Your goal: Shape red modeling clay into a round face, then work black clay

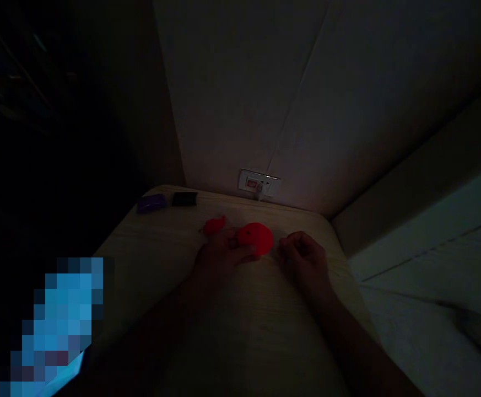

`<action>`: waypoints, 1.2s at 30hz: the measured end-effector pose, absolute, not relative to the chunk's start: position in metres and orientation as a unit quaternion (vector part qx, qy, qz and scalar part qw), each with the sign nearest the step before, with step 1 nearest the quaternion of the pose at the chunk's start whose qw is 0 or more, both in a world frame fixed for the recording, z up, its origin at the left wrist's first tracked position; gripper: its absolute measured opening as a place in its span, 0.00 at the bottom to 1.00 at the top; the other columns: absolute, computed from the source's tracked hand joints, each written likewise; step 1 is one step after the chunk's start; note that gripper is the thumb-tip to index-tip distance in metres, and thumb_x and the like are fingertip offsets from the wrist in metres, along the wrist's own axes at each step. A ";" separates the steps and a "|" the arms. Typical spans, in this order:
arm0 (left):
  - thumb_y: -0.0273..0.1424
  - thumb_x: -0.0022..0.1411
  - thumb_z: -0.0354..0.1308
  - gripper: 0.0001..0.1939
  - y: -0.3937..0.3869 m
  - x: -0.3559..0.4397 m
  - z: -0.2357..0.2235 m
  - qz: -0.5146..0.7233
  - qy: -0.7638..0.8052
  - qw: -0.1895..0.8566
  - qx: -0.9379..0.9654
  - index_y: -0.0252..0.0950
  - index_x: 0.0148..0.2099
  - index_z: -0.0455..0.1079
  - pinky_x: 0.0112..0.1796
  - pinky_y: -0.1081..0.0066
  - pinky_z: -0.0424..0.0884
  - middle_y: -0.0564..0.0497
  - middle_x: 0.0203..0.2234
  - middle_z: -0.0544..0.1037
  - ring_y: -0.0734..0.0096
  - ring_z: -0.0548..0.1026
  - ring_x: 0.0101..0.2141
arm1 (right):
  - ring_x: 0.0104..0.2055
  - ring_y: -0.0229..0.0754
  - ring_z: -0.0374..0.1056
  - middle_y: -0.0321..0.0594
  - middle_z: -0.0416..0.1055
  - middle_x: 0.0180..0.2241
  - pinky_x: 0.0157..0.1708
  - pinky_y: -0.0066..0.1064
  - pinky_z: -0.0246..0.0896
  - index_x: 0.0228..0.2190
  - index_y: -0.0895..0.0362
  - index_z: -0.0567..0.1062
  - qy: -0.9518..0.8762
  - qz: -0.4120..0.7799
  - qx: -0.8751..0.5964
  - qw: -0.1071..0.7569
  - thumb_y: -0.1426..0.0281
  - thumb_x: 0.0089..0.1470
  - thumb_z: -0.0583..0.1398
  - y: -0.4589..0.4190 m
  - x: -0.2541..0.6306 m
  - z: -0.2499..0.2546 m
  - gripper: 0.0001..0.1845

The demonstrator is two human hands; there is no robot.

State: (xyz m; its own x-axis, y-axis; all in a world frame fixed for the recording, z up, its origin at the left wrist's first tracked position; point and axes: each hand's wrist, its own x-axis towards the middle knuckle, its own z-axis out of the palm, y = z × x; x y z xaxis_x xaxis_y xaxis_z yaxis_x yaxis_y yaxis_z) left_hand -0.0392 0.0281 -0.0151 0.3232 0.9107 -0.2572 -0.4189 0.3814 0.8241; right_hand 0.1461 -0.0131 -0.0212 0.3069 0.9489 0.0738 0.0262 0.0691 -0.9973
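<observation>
In dim light, a bright red, rounded piece (260, 238) with a small dark spot lies over the wooden table top. My left hand (219, 256) grips its left side, thumb in front and fingers partly hidden behind. To its right, my right hand (304, 256) is closed, fingertips pinched together. Whatever sits in that pinch, if anything, is too dark and small to make out. Just beyond my left hand rests a smaller red piece (214, 225) with a thin tip at its upper right.
A purple packet-like thing (151, 203) and a black one (184, 199) lie at the table's (248, 314) back left. On the wall behind is a switch and socket plate (259, 183). A pixelated blue glow (66, 309) shows at lower left.
</observation>
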 end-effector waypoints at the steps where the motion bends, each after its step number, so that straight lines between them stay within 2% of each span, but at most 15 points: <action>1: 0.21 0.45 0.74 0.19 0.028 -0.039 -0.015 0.449 0.374 0.743 0.327 0.32 0.41 0.80 0.36 0.68 0.83 0.44 0.38 0.85 0.63 0.83 0.37 | 0.20 0.35 0.63 0.33 0.71 0.21 0.19 0.25 0.56 0.28 0.55 0.74 -0.430 0.399 -0.558 0.587 0.58 0.52 0.70 -0.012 0.146 -0.022 0.16; 6: 0.20 0.46 0.73 0.17 0.027 -0.039 -0.015 0.451 0.364 0.746 0.328 0.32 0.41 0.79 0.36 0.68 0.82 0.45 0.36 0.85 0.63 0.83 0.35 | 0.23 0.36 0.67 0.40 0.78 0.29 0.21 0.26 0.60 0.39 0.57 0.80 -0.412 0.404 -0.567 0.588 0.58 0.53 0.68 -0.011 0.149 -0.027 0.17; 12: 0.21 0.48 0.72 0.16 0.027 -0.039 -0.016 0.448 0.369 0.744 0.331 0.32 0.41 0.79 0.35 0.68 0.82 0.45 0.36 0.85 0.63 0.83 0.36 | 0.26 0.39 0.73 0.46 0.82 0.36 0.25 0.29 0.68 0.39 0.58 0.81 -0.410 0.409 -0.588 0.565 0.59 0.50 0.71 -0.010 0.152 -0.030 0.18; 16: 0.22 0.47 0.73 0.17 0.029 -0.040 -0.017 0.441 0.359 0.750 0.339 0.32 0.42 0.79 0.37 0.66 0.82 0.44 0.38 0.85 0.61 0.83 0.38 | 0.25 0.40 0.74 0.44 0.81 0.31 0.25 0.29 0.67 0.35 0.58 0.81 -0.415 0.408 -0.594 0.555 0.60 0.45 0.73 -0.012 0.149 -0.026 0.17; 23: 0.21 0.45 0.74 0.18 0.027 -0.041 -0.013 0.445 0.368 0.743 0.337 0.32 0.41 0.79 0.36 0.67 0.82 0.43 0.39 0.85 0.62 0.83 0.37 | 0.19 0.38 0.66 0.34 0.71 0.18 0.18 0.28 0.58 0.23 0.56 0.76 -0.446 0.351 -0.622 0.540 0.59 0.37 0.77 -0.013 0.149 -0.021 0.20; 27: 0.21 0.47 0.73 0.18 0.027 -0.041 -0.013 0.441 0.374 0.743 0.339 0.32 0.42 0.79 0.36 0.68 0.82 0.44 0.38 0.85 0.63 0.83 0.36 | 0.18 0.37 0.64 0.33 0.71 0.17 0.18 0.27 0.55 0.24 0.56 0.76 -0.452 0.356 -0.621 0.532 0.57 0.41 0.75 -0.013 0.151 -0.025 0.19; 31: 0.20 0.47 0.73 0.17 0.027 -0.040 -0.014 0.440 0.372 0.746 0.334 0.32 0.42 0.79 0.36 0.67 0.82 0.44 0.37 0.85 0.63 0.83 0.36 | 0.19 0.37 0.65 0.38 0.75 0.19 0.18 0.27 0.55 0.29 0.58 0.81 -0.454 0.366 -0.622 0.522 0.53 0.52 0.69 -0.014 0.151 -0.027 0.19; 36: 0.22 0.45 0.74 0.18 0.028 -0.041 -0.015 0.441 0.373 0.742 0.340 0.32 0.41 0.79 0.36 0.66 0.82 0.44 0.38 0.85 0.62 0.83 0.36 | 0.24 0.40 0.71 0.42 0.81 0.29 0.22 0.28 0.63 0.39 0.57 0.82 -0.424 0.391 -0.588 0.568 0.55 0.52 0.69 -0.012 0.150 -0.028 0.20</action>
